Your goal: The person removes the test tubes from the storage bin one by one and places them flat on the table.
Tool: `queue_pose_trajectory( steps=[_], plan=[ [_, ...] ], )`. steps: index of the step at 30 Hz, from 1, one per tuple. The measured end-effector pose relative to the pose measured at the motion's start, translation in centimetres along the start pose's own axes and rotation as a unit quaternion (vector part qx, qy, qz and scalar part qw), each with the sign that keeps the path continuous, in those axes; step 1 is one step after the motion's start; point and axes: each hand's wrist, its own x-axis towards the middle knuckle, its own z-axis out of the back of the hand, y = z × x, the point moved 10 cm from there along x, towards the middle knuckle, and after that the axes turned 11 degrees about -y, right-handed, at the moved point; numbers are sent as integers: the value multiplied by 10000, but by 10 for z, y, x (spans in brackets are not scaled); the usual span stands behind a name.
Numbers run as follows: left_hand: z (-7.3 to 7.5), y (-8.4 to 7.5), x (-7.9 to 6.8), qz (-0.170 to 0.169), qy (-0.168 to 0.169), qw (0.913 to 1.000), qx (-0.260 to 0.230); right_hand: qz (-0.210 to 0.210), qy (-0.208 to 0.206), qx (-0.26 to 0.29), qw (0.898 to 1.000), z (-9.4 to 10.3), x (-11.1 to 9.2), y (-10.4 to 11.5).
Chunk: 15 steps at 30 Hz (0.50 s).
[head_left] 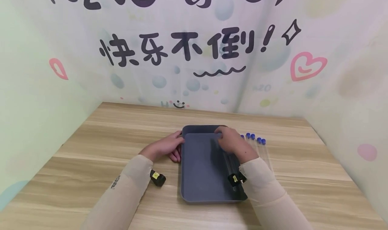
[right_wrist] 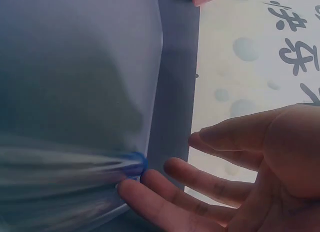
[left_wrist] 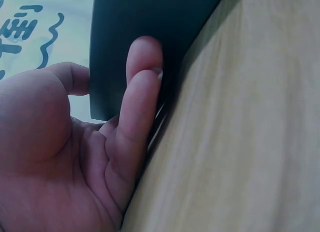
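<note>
A dark blue-grey rectangular tray [head_left: 206, 169] lies on the wooden table. My left hand [head_left: 165, 145] holds its left wall near the far corner; in the left wrist view the thumb is at the rim and the fingers [left_wrist: 137, 104] lie along the outer wall. Over the tray's far right part is my right hand [head_left: 231, 140], its fingers loosely extended. Clear tubes [right_wrist: 65, 164] lie lengthwise in the tray along its right side. One blue cap [right_wrist: 132, 163] sits right at the right fingertips. The right hand and forearm partly cover these tubes in the head view.
Several more clear tubes with blue caps [head_left: 253, 136] lie on the table to the right of the tray, partly behind the right forearm. Black wrist devices [head_left: 158, 178] are worn at both wrists. A printed cloth [head_left: 169, 85] hangs behind the table [head_left: 100, 139].
</note>
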Motion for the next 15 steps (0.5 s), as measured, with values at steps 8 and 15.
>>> queue_pose_trajectory(
  steps=[8,15],
  plan=[
    [0,0,1,10,-1,10000,12,-91,178,270,9994,-9,-2,-6],
    [1,0,1,5,-14,10000,5,88,196,55,9998,-13,-1,-6]
  ],
)
